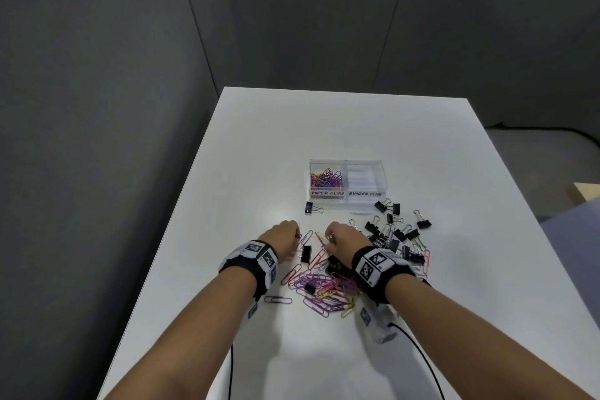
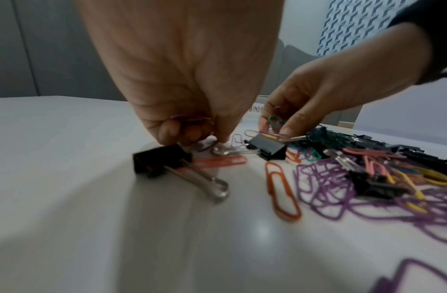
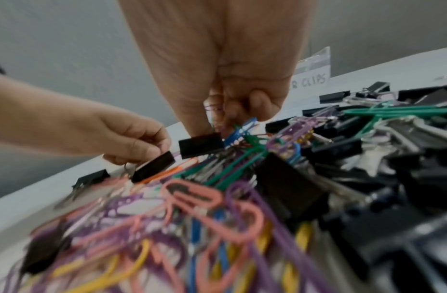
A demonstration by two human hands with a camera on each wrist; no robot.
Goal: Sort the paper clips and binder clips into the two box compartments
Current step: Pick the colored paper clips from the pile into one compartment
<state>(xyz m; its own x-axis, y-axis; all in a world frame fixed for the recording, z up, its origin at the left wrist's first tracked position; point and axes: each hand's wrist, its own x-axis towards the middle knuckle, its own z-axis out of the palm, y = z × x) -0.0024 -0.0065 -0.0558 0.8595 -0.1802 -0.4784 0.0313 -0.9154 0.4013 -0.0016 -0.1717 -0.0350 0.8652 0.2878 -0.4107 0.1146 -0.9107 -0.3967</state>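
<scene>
A clear two-compartment box stands mid-table. Its left part, labelled PAPER CLIPS, holds several coloured paper clips. No clips show in the right part, labelled BINDER CLIPS. Loose coloured paper clips lie heaped between my wrists, and black binder clips are scattered to the right. My left hand has its fingers curled round purple paper clips, fingertips down at the table beside a binder clip. My right hand pinches a few paper clips just above the heap.
One binder clip lies alone at the box's front left corner. A single purple clip lies apart, left of the heap. The white table drops off at its left edge close to my left forearm. Black cables trail off my wrists.
</scene>
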